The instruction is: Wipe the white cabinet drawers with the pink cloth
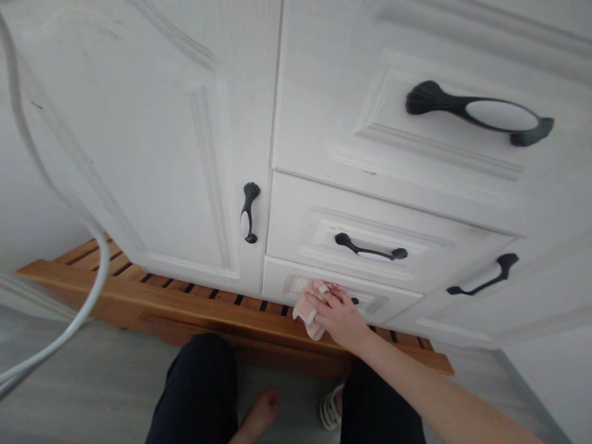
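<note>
cloth (304,310), pink: likely soft, light; best gripped by its folds. right hand (343,319): closed on cloth. left hand: unseen.

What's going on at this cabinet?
One person's right hand has a pale pink cloth bunched under its fingers, at the front of the bottom drawer, partly hiding the drawer's handle. The left hand is out of view. The white cabinet has its visible doors and drawers closed. A slatted wooden stand runs along its foot, between it and the person's knees. Can't tell whether the cloth is pressed on the drawer or just in front.
</note>
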The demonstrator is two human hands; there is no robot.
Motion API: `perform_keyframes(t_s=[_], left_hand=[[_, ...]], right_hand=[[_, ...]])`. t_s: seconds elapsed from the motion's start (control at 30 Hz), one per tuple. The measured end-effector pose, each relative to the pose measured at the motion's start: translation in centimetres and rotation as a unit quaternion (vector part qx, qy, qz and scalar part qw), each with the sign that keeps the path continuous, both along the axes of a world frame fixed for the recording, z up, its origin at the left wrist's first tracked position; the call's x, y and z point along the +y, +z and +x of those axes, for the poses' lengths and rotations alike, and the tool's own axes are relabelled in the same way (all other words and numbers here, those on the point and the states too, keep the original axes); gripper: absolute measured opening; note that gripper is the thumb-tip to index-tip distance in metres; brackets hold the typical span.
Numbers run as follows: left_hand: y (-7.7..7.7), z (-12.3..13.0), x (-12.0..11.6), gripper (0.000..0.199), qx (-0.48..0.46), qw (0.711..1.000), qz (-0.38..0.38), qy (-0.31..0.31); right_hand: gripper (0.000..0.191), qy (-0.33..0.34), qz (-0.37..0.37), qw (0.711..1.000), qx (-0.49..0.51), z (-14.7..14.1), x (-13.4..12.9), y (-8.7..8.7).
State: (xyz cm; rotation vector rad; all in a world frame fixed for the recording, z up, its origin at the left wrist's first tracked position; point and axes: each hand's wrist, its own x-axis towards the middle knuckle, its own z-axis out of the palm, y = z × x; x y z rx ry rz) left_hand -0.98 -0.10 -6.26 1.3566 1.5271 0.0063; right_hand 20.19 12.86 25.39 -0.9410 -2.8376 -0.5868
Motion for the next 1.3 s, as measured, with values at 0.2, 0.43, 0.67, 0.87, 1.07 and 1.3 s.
perform_keyframes(t_s=[0.2,0.43,0.67,0.87,1.07,1.3], left_hand=[[0.5,-1.0,0.8,0.028,0.009,1.000,0.018,0.018],[1.7,-1.3,0.9,0.028,0.013,1.000,0.028,0.002],[3.1,-1.7,0.2,0.023,0.018,0.999,0.036,0.001],[3.1,-2.5,0.0,0.017,0.022,0.999,0.029,0.008],[3.8,-2.4,-0.2,0.018,0.010,0.999,0.044,0.022],[4.3,-2.2,-0.6,0.023,0.019,0.999,0.044,-0.002]], right_hand=[[0.019,-0.053,0.020,0.998,0.012,2.3,-1.0,0.8],[0.024,-0.138,-0.062,0.989,0.008,-0.6,-1.8,3.4],[0.038,-0.152,0.026,0.988,0.027,5.7,-3.0,0.1],[0.041,-0.146,0.114,0.983,0.007,10.7,-3.6,-1.6],[0.028,-0.139,0.145,0.974,0.103,5.6,-5.9,-2.9],[0.042,-0.045,0.094,0.987,0.126,-11.6,0.5,-1.9]])
